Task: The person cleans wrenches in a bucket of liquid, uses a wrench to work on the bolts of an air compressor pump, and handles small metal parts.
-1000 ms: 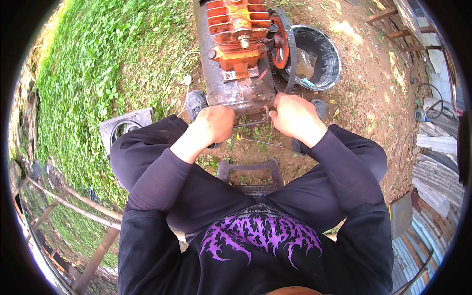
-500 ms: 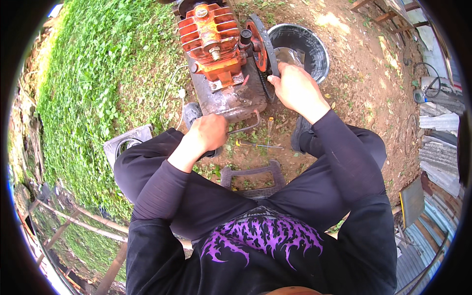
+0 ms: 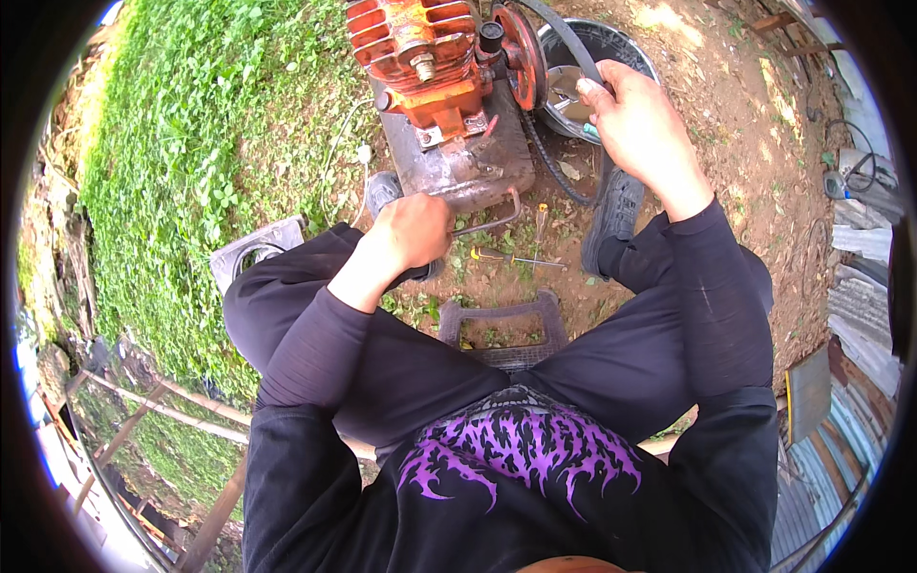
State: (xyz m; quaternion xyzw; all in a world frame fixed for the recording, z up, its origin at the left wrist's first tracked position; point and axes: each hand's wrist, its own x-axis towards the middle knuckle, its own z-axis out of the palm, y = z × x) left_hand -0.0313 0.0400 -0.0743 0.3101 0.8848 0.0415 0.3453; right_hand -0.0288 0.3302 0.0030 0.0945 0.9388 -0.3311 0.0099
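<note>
An orange pump head [image 3: 425,53] sits on a rusty grey tank [image 3: 458,162] on the ground in front of me. My left hand [image 3: 411,234] grips the curved metal handle bar [image 3: 492,224] at the tank's near end. My right hand [image 3: 642,124] is raised to the right of the orange pulley wheel [image 3: 523,57], closed on a small pale object over the black basin [image 3: 597,57]. A black drive belt [image 3: 564,43] runs past that hand. What the small object is cannot be made out.
A screwdriver [image 3: 511,258] lies on the dirt between my feet, near a black shoe [image 3: 611,215]. I sit on a grey plastic stool [image 3: 501,329]. A grey block with a hole [image 3: 253,253] lies at left by the grass. Corrugated metal sheets [image 3: 855,315] lie at right.
My right hand left the tank's near end and rose up and right to the basin beside the pulley. My left hand stayed at the handle bar. The view tilted down.
</note>
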